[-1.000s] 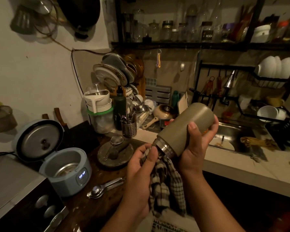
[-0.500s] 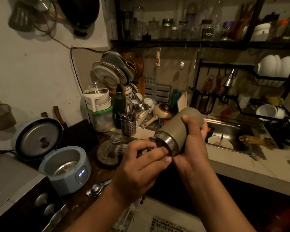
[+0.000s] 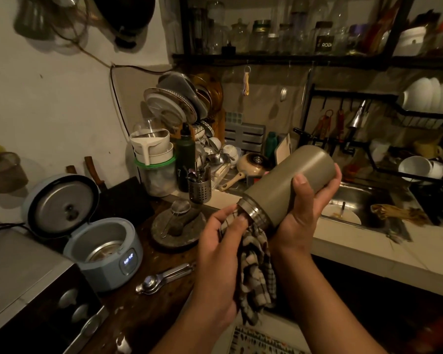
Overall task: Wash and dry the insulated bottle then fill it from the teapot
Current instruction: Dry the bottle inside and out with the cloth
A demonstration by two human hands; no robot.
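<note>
At the far left a microwave (image 3: 23, 290) sits on the dark counter (image 3: 149, 302), and just beside it a blue rice cooker (image 3: 105, 254) stands with its lid (image 3: 62, 204) tipped open. In front of the cooker lies a metal squeezer (image 3: 164, 278). Behind it a stone mortar (image 3: 178, 229) holds a small strainer (image 3: 180, 206), with a cutlery holder (image 3: 199, 190) and a stack of tubs (image 3: 154, 162) further back against the wall.

In the middle, the left hand (image 3: 219, 254) is closed around a checked cloth (image 3: 256, 269), its fingertips (image 3: 241, 221) pressing the cloth into the bottle's mouth; the rest of the cloth hangs down between the two wrists. The bottle (image 3: 289, 183) is held in the air above the counter's edge, tilted with its steel neck down toward the left hand and its base up to the right. The right hand (image 3: 304, 208) wraps the body from below, thumb on top, fingers curled behind.

To the right, the sink (image 3: 363, 198) holds a white plate (image 3: 343, 213), and white bowls (image 3: 430, 95) stand in a rack above.
</note>
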